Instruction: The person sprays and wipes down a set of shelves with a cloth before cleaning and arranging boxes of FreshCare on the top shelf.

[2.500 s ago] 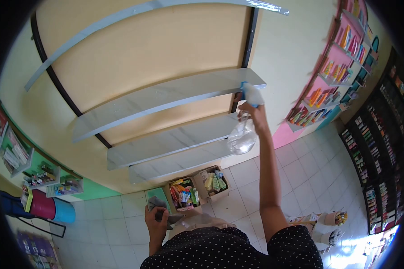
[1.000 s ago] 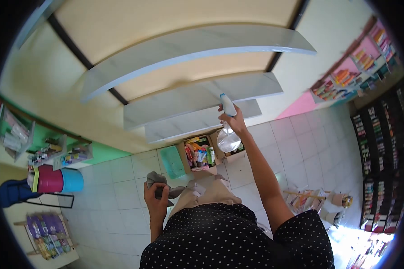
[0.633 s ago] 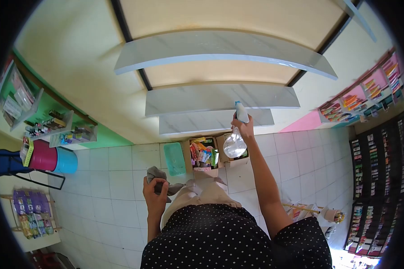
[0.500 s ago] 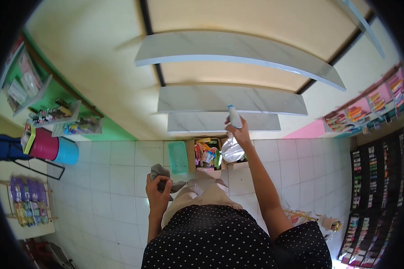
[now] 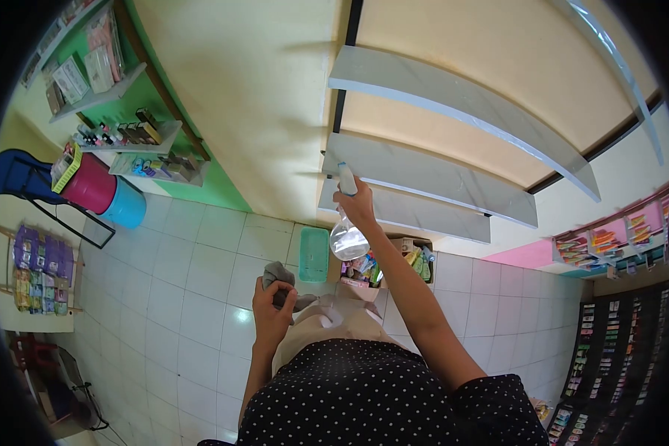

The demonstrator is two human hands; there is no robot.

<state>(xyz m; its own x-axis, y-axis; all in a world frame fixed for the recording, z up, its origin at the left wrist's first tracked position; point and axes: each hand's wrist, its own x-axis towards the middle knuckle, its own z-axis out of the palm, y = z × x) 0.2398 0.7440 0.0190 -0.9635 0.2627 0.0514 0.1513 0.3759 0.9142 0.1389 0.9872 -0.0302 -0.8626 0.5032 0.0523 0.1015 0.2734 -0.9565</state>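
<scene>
Right hand (image 5: 358,202) wrapped around the neck of the spray bottle (image 5: 348,239), left hand (image 5: 274,301) pinching a bunched grey cloth (image 5: 278,275); hands well apart. Bottle is in front of the left end of the 3rd board down of 4 in view, this shelf (image 5: 446,178); can't tell if the nozzle touches it or if the trigger is pressed. Step in hand, my read: aiming the sprayer at that end. Next move calls for a steady wrist, nozzle clear of the board edge, cloth within reach of the surface. Materials: bottle body clear, rounded, likely thin plastic; head white with blue. Cloth soft, matte, limp folds. Shelf flat, grey, marble-veined, glossy front edge. Below on the tiled floor (image 5: 193,305): 1 shallow green tray (image 5: 314,255), rectangular, rounded corners, beside 2 cardboard boxes (image 5: 360,292) of packaged goods.
</scene>
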